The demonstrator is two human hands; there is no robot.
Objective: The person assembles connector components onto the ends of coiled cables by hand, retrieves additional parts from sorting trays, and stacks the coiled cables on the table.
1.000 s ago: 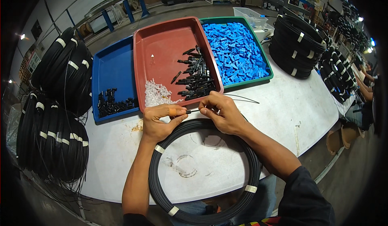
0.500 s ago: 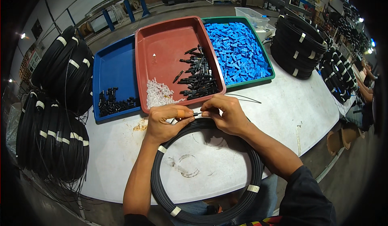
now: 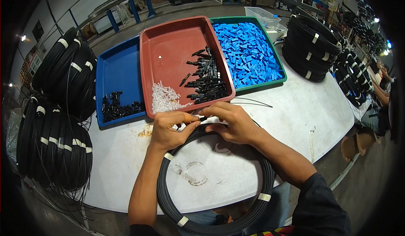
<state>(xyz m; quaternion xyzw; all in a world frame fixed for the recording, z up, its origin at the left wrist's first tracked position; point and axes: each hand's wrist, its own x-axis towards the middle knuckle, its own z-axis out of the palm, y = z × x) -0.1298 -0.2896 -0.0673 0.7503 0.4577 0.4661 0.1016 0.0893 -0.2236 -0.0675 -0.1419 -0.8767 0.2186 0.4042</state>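
My left hand is closed, its thumb and index finger pinching a small black cable connector. Close beside the connector, my right hand has its thumb and index finger parted, and nothing shows gripped between them. Beneath both hands lies a coil of black cable, bound with pale tape bands and reaching over the table's near edge. A thin loose cable end curves out on the table beyond my right hand. The finer details of the connector are too small to make out.
Ahead on the white table stand a blue tray with black parts, a red tray with white pieces and black connectors, and a green tray full of blue clips. Cable coils are stacked at left, another coil stack at right.
My right thumb and index finger have parted from the pinch at the connector. My left hand keeps its hold, shifted very slightly left.
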